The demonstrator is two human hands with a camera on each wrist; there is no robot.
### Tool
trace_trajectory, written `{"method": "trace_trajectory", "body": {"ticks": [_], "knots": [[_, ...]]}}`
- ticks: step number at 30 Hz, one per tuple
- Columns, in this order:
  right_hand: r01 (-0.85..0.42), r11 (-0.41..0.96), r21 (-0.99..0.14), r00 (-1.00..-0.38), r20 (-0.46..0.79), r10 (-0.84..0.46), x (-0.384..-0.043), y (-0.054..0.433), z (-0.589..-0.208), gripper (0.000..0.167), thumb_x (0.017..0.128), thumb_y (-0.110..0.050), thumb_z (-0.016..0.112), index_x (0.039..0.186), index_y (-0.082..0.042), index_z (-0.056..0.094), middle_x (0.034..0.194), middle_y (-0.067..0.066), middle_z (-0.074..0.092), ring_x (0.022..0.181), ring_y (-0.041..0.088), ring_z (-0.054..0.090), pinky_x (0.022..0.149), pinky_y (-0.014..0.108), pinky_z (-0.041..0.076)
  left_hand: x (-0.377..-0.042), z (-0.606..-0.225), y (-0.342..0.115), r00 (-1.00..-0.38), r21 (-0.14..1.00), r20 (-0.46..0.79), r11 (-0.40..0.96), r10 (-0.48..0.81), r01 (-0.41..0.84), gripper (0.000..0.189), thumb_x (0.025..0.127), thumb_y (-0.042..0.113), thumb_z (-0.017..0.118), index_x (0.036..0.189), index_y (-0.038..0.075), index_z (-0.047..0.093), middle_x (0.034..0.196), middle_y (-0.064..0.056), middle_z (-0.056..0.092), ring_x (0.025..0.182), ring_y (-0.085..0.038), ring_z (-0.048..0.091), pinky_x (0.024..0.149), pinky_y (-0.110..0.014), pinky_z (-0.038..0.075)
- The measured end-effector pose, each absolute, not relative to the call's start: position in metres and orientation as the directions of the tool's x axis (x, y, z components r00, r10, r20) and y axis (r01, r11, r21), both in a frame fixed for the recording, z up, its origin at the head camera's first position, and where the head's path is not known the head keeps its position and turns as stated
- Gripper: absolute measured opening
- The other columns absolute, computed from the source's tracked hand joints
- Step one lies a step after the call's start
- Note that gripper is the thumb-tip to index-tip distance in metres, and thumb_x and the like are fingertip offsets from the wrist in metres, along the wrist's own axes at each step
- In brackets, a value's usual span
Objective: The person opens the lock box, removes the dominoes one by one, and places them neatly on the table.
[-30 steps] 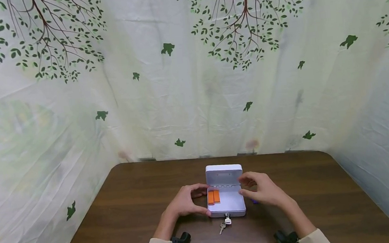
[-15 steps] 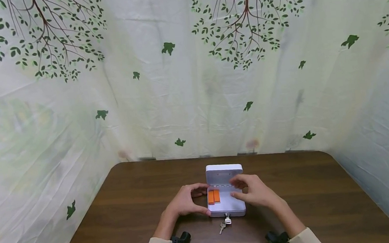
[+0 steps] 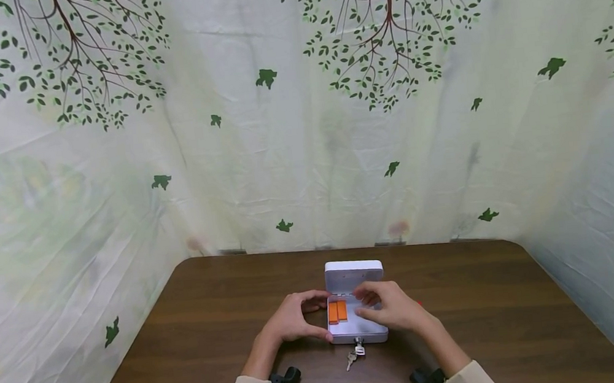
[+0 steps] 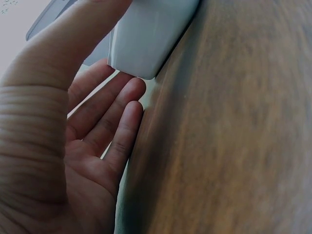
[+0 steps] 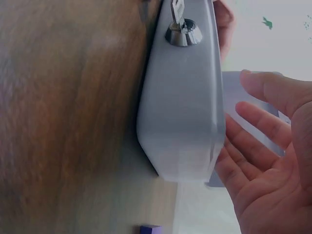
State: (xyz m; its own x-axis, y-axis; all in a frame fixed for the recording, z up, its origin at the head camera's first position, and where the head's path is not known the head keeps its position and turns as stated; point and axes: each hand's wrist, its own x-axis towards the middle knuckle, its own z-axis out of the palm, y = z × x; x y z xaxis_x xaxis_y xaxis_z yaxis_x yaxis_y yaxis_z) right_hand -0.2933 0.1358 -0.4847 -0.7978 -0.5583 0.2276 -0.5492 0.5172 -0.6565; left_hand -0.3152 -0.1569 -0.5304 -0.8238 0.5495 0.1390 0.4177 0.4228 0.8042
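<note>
Box [image 3: 373, 337] on table [image 3: 239, 290], lid [image 3: 343, 278] up, left hand [image 3: 293, 317] at its left side, right hand [image 3: 389, 307] over its inside.
Left thumb and fingers spread apart, touching the box's side; right thumb and fingers apart, nothing seen between them. I see two orange blocks [image 3: 338, 312] along the box's left inner wall, key [image 3: 351, 356] hanging at its front. Box looks like stiff, smooth, maybe slippery painted metal, moderate weight; I'd hold opposite side walls. Blocks look light, hard; I'd pinch their long edges.
</note>
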Motion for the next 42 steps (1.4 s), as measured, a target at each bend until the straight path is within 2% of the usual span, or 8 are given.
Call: {"method": "trace_trajectory", "body": {"ticks": [10, 18, 22, 28, 33, 37, 42], "knots": [[-0.567, 0.504, -0.651, -0.780, 0.228, -0.583, -0.295, 0.127, -0.493, 0.033, 0.095, -0.020, 0.074, 0.121, -0.001, 0.069, 0.111, 0.014, 0.073, 0.091, 0.015, 0.071, 0.084, 0.038, 0.062, -0.315, -0.531, -0.157, -0.825, 0.807, 0.137, 0.422, 0.548, 0.414, 0.079, 0.071, 0.042, 0.095, 0.140, 0.022, 0.061, 0.136, 0.007, 0.066, 0.124, -0.012, 0.064, 0.107, -0.031, 0.053], [-0.568, 0.519, -0.639, -0.780, 0.216, -0.587, -0.296, 0.121, -0.495, 0.028, 0.096, -0.016, 0.072, 0.121, -0.004, 0.071, 0.110, 0.010, 0.074, 0.091, 0.015, 0.071, 0.083, 0.036, 0.062, -0.316, -0.529, -0.155, -0.822, 0.810, 0.148, 0.409, 0.550, 0.419, 0.080, 0.069, 0.041, 0.097, 0.139, 0.023, 0.062, 0.135, 0.009, 0.066, 0.123, -0.010, 0.065, 0.106, -0.028, 0.053], [-0.559, 0.548, -0.622, -0.792, 0.207, -0.574, -0.296, 0.118, -0.497, 0.027, 0.095, -0.013, 0.073, 0.122, -0.006, 0.073, 0.108, 0.007, 0.074, 0.089, 0.013, 0.070, 0.081, 0.033, 0.062, -0.316, -0.529, -0.154, -0.818, 0.818, 0.157, 0.392, 0.554, 0.422, 0.082, 0.067, 0.042, 0.098, 0.138, 0.021, 0.063, 0.134, 0.009, 0.067, 0.122, -0.010, 0.065, 0.105, -0.026, 0.053], [-0.539, 0.585, -0.606, -0.810, 0.182, -0.558, -0.296, 0.112, -0.499, 0.028, 0.095, -0.015, 0.073, 0.123, -0.010, 0.074, 0.106, 0.001, 0.074, 0.090, 0.010, 0.068, 0.081, 0.031, 0.061, -0.315, -0.530, -0.155, -0.818, 0.815, 0.153, 0.397, 0.554, 0.421, 0.080, 0.068, 0.041, 0.097, 0.139, 0.022, 0.063, 0.135, 0.009, 0.067, 0.122, -0.009, 0.065, 0.105, -0.025, 0.053], [-0.546, 0.594, -0.591, -0.809, 0.186, -0.558, -0.296, 0.108, -0.499, 0.029, 0.094, -0.013, 0.074, 0.123, -0.007, 0.074, 0.106, 0.004, 0.075, 0.090, 0.013, 0.069, 0.080, 0.032, 0.061, -0.315, -0.529, -0.155, -0.821, 0.816, 0.146, 0.403, 0.552, 0.415, 0.081, 0.069, 0.041, 0.097, 0.139, 0.020, 0.063, 0.136, 0.008, 0.067, 0.122, -0.010, 0.065, 0.105, -0.025, 0.053], [-0.558, 0.604, -0.570, -0.806, 0.199, -0.558, -0.296, 0.105, -0.500, 0.030, 0.092, -0.013, 0.075, 0.121, -0.006, 0.074, 0.109, 0.007, 0.076, 0.088, 0.014, 0.070, 0.077, 0.030, 0.060, -0.314, -0.529, -0.155, -0.822, 0.815, 0.146, 0.404, 0.551, 0.415, 0.080, 0.070, 0.039, 0.097, 0.139, 0.019, 0.063, 0.136, 0.007, 0.067, 0.122, -0.010, 0.065, 0.105, -0.025, 0.053], [-0.565, 0.622, -0.542, -0.807, 0.209, -0.552, -0.297, 0.101, -0.502, 0.031, 0.089, -0.013, 0.076, 0.119, -0.007, 0.075, 0.107, 0.006, 0.076, 0.079, 0.008, 0.064, 0.069, 0.024, 0.055, -0.314, -0.529, -0.155, -0.822, 0.814, 0.146, 0.405, 0.550, 0.416, 0.078, 0.070, 0.039, 0.097, 0.138, 0.022, 0.063, 0.135, 0.009, 0.066, 0.122, -0.009, 0.065, 0.105, -0.024, 0.053]]}}
